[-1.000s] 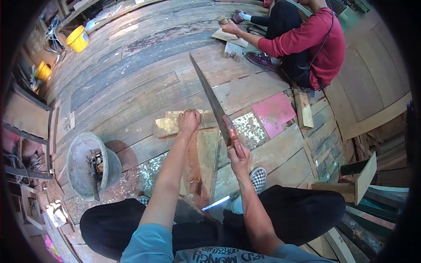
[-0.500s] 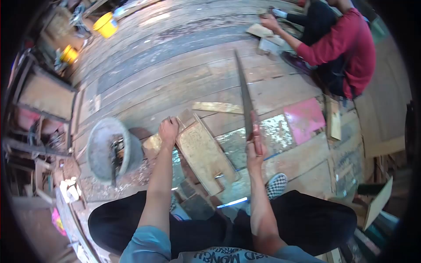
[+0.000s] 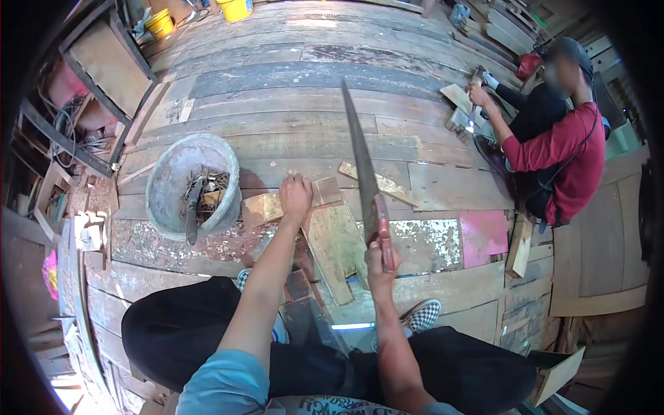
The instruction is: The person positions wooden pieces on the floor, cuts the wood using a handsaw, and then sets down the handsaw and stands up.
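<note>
My right hand (image 3: 382, 263) is wrapped round the red-brown handle of a hand saw (image 3: 361, 145), whose long blade points up and away from me. My left hand (image 3: 296, 197) rests at the upper left end of a notched wooden board (image 3: 332, 242), its fingers pressed together over a small wooden piece. What exactly those fingers grip is partly hidden. A short light wood piece (image 3: 262, 209) lies left of this hand, and a thin wood strip (image 3: 380, 185) lies on the floor behind the saw blade.
A grey bucket (image 3: 234, 166) with tools and scraps stands at the left. Another person (image 3: 560, 152) sits at the upper right, holding a tool. A pink panel (image 3: 483, 237) and a wood block (image 3: 519, 245) lie on the right. Yellow buckets (image 3: 160, 24) stand far back.
The view has swung, so the bucket and the other person appear lower. The notched board shows at a steeper angle than half a second ago. The saw stays raised in my right hand.
</note>
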{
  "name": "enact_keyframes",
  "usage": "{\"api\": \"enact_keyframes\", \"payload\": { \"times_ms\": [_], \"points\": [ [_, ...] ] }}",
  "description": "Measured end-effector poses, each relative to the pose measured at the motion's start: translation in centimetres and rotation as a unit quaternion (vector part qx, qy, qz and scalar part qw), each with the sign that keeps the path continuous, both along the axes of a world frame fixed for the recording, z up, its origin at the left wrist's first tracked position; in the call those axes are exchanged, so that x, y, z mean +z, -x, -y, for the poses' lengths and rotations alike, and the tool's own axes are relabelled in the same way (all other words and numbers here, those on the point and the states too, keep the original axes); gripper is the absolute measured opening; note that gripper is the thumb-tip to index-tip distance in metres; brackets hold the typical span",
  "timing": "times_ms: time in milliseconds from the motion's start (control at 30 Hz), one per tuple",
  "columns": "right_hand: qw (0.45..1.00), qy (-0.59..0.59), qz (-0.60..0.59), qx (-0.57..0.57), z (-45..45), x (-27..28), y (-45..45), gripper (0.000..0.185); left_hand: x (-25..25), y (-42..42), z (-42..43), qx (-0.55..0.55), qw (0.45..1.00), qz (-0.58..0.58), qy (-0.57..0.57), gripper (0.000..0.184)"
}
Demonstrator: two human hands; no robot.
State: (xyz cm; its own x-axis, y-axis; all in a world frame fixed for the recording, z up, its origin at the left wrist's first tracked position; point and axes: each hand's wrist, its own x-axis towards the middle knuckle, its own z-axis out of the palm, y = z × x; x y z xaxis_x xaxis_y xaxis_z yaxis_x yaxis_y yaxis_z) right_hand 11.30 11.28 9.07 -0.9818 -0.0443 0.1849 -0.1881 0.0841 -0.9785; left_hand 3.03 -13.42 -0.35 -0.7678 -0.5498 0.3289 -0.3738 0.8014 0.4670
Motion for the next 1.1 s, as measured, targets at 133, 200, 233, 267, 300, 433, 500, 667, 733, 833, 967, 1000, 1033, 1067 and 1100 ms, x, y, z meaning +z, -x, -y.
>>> {"api": "enact_keyframes", "payload": {
  "times_ms": [133, 200, 233, 267, 300, 433, 500, 667, 733, 833, 967, 1000, 1033, 1067, 1100],
  "points": [
    [0.998, -0.043, -0.014, 0.038, 0.7, -1.9, -1.1, 0.013, 0.4, 0.4, 0.1, -0.027, 0.997, 0.012, 0.071, 0.03],
    [0.997, -0.048, -0.02, 0.049, 0.9, -2.3, -1.4, 0.016, 0.3, 0.7, -0.2, -0.004, 0.998, 0.047, 0.029, 0.031],
    [0.994, -0.077, -0.04, 0.064, 0.8, -2.2, -1.4, 0.015, 0.4, 1.0, -0.2, 0.019, 0.996, 0.082, -0.009, 0.032],
    [0.993, -0.082, -0.041, 0.068, 0.8, -2.3, -1.4, 0.015, 0.4, 1.1, -0.2, 0.022, 0.996, 0.081, -0.014, 0.032],
    [0.993, -0.082, -0.036, 0.075, 0.9, -2.5, -1.5, 0.015, 0.6, 1.1, 0.0, 0.012, 0.993, 0.118, -0.03, 0.034],
    [0.994, -0.058, 0.008, 0.092, 0.9, -4.2, -1.6, 0.013, 1.2, 1.1, 0.7, -0.028, 0.981, 0.174, -0.083, 0.043],
    [0.994, -0.039, 0.042, 0.094, 1.1, -4.8, -1.8, 0.012, 1.4, 1.0, 0.7, -0.026, 0.981, 0.173, -0.088, 0.044],
    [0.993, -0.044, 0.057, 0.091, 2.1, -3.8, -2.1, 0.009, 2.3, 1.2, 0.9, -0.037, 0.978, 0.181, -0.094, 0.045],
    [0.992, -0.085, 0.015, 0.096, 2.3, -3.0, -1.9, 0.01, 2.3, 1.4, 1.0, -0.034, 0.977, 0.183, -0.102, 0.043],
    [0.988, -0.116, -0.007, 0.099, 2.2, -3.5, -1.8, 0.01, 2.1, 1.7, 1.2, -0.051, 0.977, 0.177, -0.105, 0.041],
    [0.99, -0.1, 0.019, 0.1, 1.9, -4.4, -1.7, 0.011, 1.7, 1.8, 1.3, -0.053, 0.979, 0.169, -0.097, 0.04],
    [0.989, -0.101, 0.02, 0.103, 1.8, -4.3, -1.6, 0.011, 1.9, 1.8, 1.3, -0.054, 0.979, 0.169, -0.097, 0.04],
    [0.989, -0.105, 0.014, 0.101, 1.8, -4.1, -1.6, 0.011, 1.9, 1.7, 1.3, -0.055, 0.979, 0.17, -0.098, 0.041],
    [0.989, -0.11, 0.01, 0.1, 1.8, -3.9, -1.7, 0.011, 2.0, 1.7, 1.4, -0.052, 0.979, 0.173, -0.1, 0.041],
    [0.988, -0.112, 0.013, 0.102, 1.7, -3.7, -1.8, 0.011, 2.1, 1.7, 1.4, -0.05, 0.977, 0.174, -0.11, 0.042]
  ]
}}
